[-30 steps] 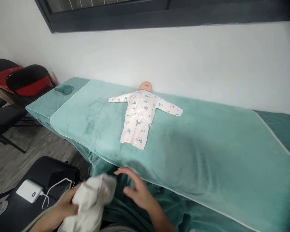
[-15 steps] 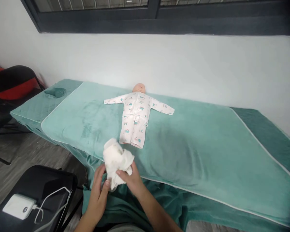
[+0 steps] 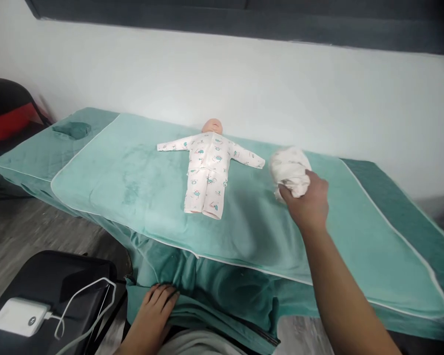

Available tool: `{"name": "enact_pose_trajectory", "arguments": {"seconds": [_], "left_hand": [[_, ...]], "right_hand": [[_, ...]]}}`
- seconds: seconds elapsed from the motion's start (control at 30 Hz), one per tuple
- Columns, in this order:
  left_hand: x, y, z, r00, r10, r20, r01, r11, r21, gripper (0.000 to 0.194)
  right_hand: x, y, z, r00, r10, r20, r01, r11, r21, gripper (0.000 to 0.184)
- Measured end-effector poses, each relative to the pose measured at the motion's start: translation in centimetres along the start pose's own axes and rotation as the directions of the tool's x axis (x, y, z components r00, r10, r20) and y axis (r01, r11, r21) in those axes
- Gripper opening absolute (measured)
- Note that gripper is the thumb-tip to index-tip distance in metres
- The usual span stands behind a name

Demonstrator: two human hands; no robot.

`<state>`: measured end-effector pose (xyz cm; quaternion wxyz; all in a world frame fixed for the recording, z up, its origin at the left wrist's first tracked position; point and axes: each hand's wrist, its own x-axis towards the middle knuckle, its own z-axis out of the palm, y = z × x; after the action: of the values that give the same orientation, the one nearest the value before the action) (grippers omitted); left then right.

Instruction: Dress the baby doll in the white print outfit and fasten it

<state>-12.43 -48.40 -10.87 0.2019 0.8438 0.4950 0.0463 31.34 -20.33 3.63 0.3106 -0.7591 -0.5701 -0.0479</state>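
Observation:
My right hand [image 3: 311,202] grips a bunched-up white diaper [image 3: 290,165] with faint print, above the right half of the bed. Its fingers wrap round the near side of the bundle and are partly hidden behind it. A baby doll [image 3: 209,153] lies on its back in the middle of the bed, arms spread, in a white printed top and trousers; the diaper is to the right of its outstretched sleeve. Low in the view, my left hand [image 3: 157,305] rests on the green cloth over my lap, fingers stretched out and holding nothing.
A green velvet cover [image 3: 140,197] with white piping spreads over the long bed, which has a face hole [image 3: 72,130] at its left end. On a black chair [image 3: 77,268] at lower left lies a white power bank [image 3: 20,317] with a cable. The white wall [image 3: 170,74] stands behind.
My right hand has carried the diaper from in front of the doll's feet to the right, over the bed. My left hand has let go of it and dropped to my lap.

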Motion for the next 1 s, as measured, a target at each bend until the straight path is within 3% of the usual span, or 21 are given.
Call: {"name": "enact_pose_trajectory", "arguments": {"seconds": [0.07, 0.13, 0.17, 0.23, 0.33, 0.4, 0.43, 0.47, 0.5, 0.57, 0.6, 0.63, 0.67, 0.7, 0.73, 0.9, 1.0], "left_hand": [[0.7, 0.4, 0.0, 0.999, -0.042, -0.005, 0.042, 0.999, 0.007, 0.075], [1.2, 0.7, -0.1, 0.998, -0.055, -0.012, 0.055, 0.998, 0.008, 0.069], [1.3, 0.9, -0.1, 0.999, -0.052, -0.015, 0.052, 0.999, 0.007, 0.067], [1.2, 1.0, -0.2, 0.999, -0.033, -0.024, 0.033, 0.999, 0.002, 0.065], [0.9, 0.9, -0.2, 0.998, -0.011, -0.062, 0.010, 1.000, -0.014, 0.059], [0.8, 0.8, -0.3, 0.997, 0.005, -0.081, -0.008, 0.999, -0.043, 0.050], [0.8, 0.8, -0.5, 0.997, 0.008, -0.079, -0.013, 0.998, -0.062, 0.044], [0.7, 0.7, -0.7, 0.998, 0.003, -0.070, -0.009, 0.997, -0.082, 0.039], [0.7, 0.7, -0.9, 0.999, -0.008, -0.053, 0.002, 0.995, -0.103, 0.035], [0.8, 0.9, -1.7, 0.999, -0.043, -0.001, 0.042, 0.988, -0.146, 0.031], [0.8, 1.0, -2.2, 0.998, -0.062, 0.032, 0.067, 0.984, -0.167, 0.030], [0.8, 1.2, -2.7, 0.994, -0.082, 0.069, 0.094, 0.978, -0.184, 0.028], [0.9, 1.5, -3.3, 0.989, -0.103, 0.110, 0.123, 0.973, -0.197, 0.027], [0.9, 1.8, -3.8, 0.980, -0.125, 0.155, 0.156, 0.966, -0.207, 0.026], [0.9, 2.1, -4.4, 0.969, -0.149, 0.199, 0.192, 0.958, -0.214, 0.024], [0.9, 3.6, -6.5, 0.902, -0.259, 0.344, 0.355, 0.900, -0.253, 0.017], [0.7, 4.3, -7.6, 0.873, -0.285, 0.397, 0.407, 0.873, -0.269, 0.018]], "right_hand": [[-0.1, 2.0, 1.2, 0.970, 0.022, 0.242, 0.005, 0.994, -0.108, 0.082], [-0.9, 3.2, 2.3, 0.940, -0.006, 0.341, 0.061, 0.987, -0.151, 0.086], [-1.6, 3.5, 2.6, 0.947, -0.036, 0.320, 0.094, 0.982, -0.166, 0.087], [-3.2, 3.5, 2.6, 0.981, -0.100, 0.167, 0.131, 0.973, -0.188, 0.082], [-6.9, 2.3, 1.8, 0.978, -0.207, 0.002, 0.205, 0.970, -0.130, 0.061], [-10.5, 1.0, 1.1, 0.951, -0.297, 0.088, 0.294, 0.955, 0.044, 0.047], [-12.6, 0.3, 0.8, 0.925, -0.331, 0.185, 0.303, 0.939, 0.163, 0.040], [-14.9, -0.4, 0.4, 0.864, -0.366, 0.345, 0.281, 0.920, 0.274, 0.034], [-17.3, -1.0, 0.1, 0.762, -0.393, 0.514, 0.234, 0.908, 0.348, 0.028], [-21.8, -2.1, -0.7, 0.406, -0.393, 0.825, 0.161, 0.919, 0.359, 0.028], [-23.8, -2.4, -1.2, 0.224, -0.387, 0.894, 0.143, 0.921, 0.363, 0.024], [-25.5, -2.6, -1.6, 0.081, -0.382, 0.920, 0.146, 0.918, 0.368, 0.025], [-26.8, -2.7, -2.0, -0.005, -0.356, 0.935, 0.150, 0.924, 0.352, 0.028], [-27.8, -2.6, -2.3, -0.052, -0.331, 0.942, 0.156, 0.929, 0.335, 0.032], [-28.4, -2.4, -2.5, -0.061, -0.305, 0.951, 0.166, 0.936, 0.311, 0.034], [-29.0, -1.4, -3.3, 0.054, -0.297, 0.953, 0.144, 0.947, 0.287, 0.035], [-28.8, -1.1, -4.0, 0.021, -0.299, 0.954, 0.043, 0.954, 0.298, 0.031]]}}
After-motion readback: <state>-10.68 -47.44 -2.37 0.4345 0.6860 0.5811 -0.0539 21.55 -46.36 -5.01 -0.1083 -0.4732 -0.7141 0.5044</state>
